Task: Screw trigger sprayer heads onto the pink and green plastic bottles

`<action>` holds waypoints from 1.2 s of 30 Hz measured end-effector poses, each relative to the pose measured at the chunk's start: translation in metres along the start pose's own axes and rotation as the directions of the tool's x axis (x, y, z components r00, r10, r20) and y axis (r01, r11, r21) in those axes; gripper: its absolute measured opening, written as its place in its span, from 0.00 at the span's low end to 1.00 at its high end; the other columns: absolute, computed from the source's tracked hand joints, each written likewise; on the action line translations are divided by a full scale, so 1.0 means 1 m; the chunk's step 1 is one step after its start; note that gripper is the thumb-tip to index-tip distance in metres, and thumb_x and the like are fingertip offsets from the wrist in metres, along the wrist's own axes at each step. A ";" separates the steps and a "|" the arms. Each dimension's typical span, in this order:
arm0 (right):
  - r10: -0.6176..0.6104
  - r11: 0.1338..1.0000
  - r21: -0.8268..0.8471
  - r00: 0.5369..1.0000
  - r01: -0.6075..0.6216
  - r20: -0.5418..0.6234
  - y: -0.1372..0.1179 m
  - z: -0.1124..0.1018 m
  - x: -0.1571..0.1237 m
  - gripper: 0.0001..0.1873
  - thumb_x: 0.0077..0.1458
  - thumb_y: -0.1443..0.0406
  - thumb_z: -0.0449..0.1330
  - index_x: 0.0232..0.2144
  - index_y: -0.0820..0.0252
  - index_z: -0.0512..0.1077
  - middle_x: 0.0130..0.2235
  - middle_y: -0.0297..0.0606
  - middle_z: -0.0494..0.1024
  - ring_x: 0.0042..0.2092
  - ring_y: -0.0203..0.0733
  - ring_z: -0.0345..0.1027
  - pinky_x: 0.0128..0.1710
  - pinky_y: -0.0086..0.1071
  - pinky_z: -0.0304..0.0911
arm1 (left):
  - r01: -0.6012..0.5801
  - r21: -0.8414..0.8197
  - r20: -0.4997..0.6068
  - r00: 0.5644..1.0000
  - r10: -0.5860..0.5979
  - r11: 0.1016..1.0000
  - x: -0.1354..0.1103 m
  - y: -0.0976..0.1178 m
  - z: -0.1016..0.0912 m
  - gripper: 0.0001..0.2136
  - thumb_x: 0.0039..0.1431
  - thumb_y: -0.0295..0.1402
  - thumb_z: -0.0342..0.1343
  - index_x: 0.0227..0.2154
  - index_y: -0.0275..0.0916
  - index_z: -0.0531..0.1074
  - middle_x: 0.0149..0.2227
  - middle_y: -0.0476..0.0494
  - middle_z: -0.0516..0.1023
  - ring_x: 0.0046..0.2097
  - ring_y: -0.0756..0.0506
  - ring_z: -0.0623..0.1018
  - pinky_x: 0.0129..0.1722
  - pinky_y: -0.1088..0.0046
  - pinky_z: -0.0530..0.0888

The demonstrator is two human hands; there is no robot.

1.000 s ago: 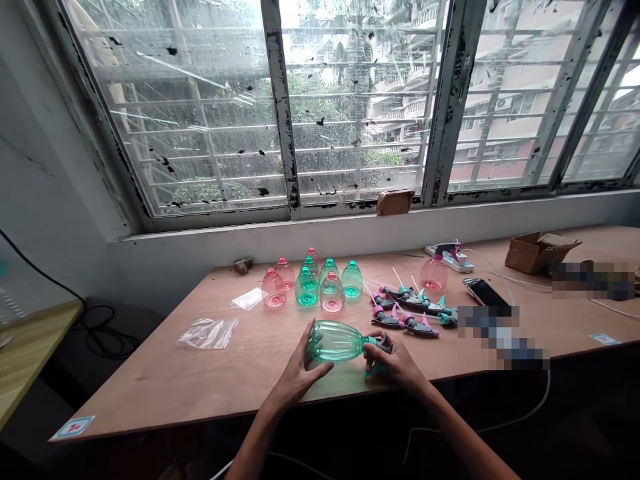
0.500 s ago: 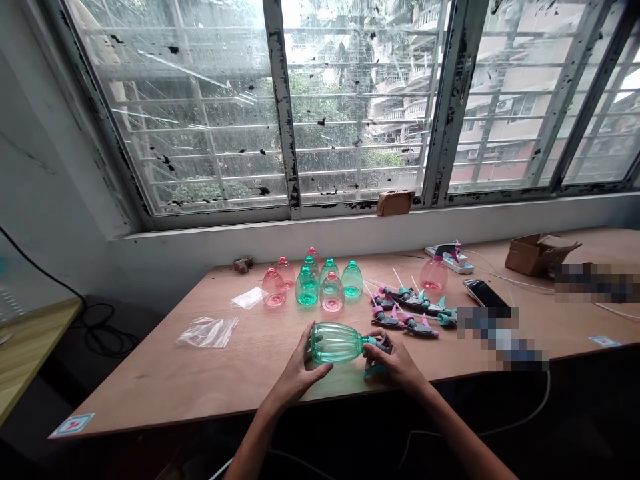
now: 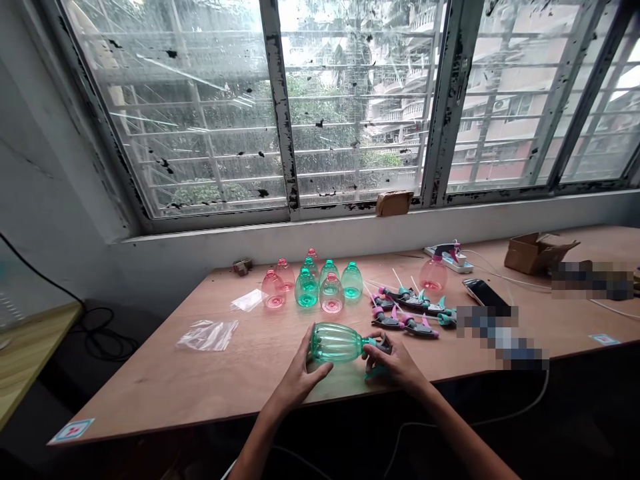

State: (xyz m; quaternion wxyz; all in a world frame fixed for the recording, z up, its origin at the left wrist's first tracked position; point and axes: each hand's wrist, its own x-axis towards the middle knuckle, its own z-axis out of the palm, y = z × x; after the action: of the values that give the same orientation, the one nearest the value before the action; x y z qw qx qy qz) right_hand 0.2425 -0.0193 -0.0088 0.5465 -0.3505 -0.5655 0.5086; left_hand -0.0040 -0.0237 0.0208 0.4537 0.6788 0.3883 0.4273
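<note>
At the frame's lower centre, a green bottle (image 3: 336, 343) is being held between the hands: the left hand (image 3: 300, 375) is cupping its base, the right hand (image 3: 397, 363) is gripping the spray head (image 3: 384, 345) at its neck. Mid-frame, eight pink and green bottles (image 3: 307, 290) are standing upright on the surface (image 3: 165, 393); at right, a cardboard box (image 3: 530, 257) is gaping (its contents I cannot tell). The held bottle is pointing its neck rightward, its long axis running nearly level.
</note>
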 end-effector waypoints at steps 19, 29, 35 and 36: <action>0.014 0.998 0.056 1.000 -0.013 -0.005 0.001 0.000 0.002 0.20 0.50 0.52 0.67 0.35 0.59 0.67 0.27 0.32 0.78 0.23 0.39 0.75 0.24 0.31 0.69 | -0.012 -0.119 0.034 0.999 0.016 0.993 0.000 0.001 -0.002 0.41 0.54 0.38 0.64 0.66 0.46 0.47 0.65 0.37 0.60 0.63 0.34 0.64 0.62 0.55 0.63; 0.014 0.999 0.042 1.000 -0.014 -0.001 0.000 0.001 0.001 0.21 0.49 0.52 0.68 0.35 0.59 0.67 0.27 0.32 0.78 0.23 0.39 0.75 0.24 0.31 0.70 | 0.009 -0.096 0.056 0.998 -0.004 0.995 0.001 0.002 -0.002 0.43 0.55 0.37 0.64 0.67 0.46 0.44 0.64 0.37 0.62 0.63 0.36 0.66 0.63 0.54 0.61; 0.023 1.000 0.018 1.000 -0.023 0.008 0.001 0.002 0.001 0.21 0.48 0.52 0.68 0.35 0.60 0.68 0.27 0.33 0.79 0.23 0.40 0.75 0.23 0.31 0.68 | 0.005 -0.078 0.021 1.000 -0.004 0.997 0.001 0.000 -0.003 0.42 0.55 0.42 0.63 0.67 0.43 0.45 0.66 0.34 0.59 0.66 0.33 0.60 0.65 0.51 0.56; 0.024 1.000 0.015 1.000 -0.024 0.011 0.001 0.002 0.001 0.21 0.48 0.52 0.68 0.35 0.60 0.69 0.27 0.33 0.79 0.23 0.40 0.75 0.23 0.31 0.68 | 0.006 -0.071 0.012 1.000 -0.005 0.997 0.002 0.001 -0.003 0.39 0.56 0.42 0.61 0.66 0.42 0.48 0.65 0.34 0.60 0.66 0.32 0.60 0.65 0.50 0.55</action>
State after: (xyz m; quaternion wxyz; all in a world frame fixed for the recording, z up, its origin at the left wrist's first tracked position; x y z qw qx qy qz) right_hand 0.2405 -0.0184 -0.0093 0.5400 -0.3504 -0.5602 0.5214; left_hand -0.0061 -0.0216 0.0231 0.4811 0.6637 0.3721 0.4353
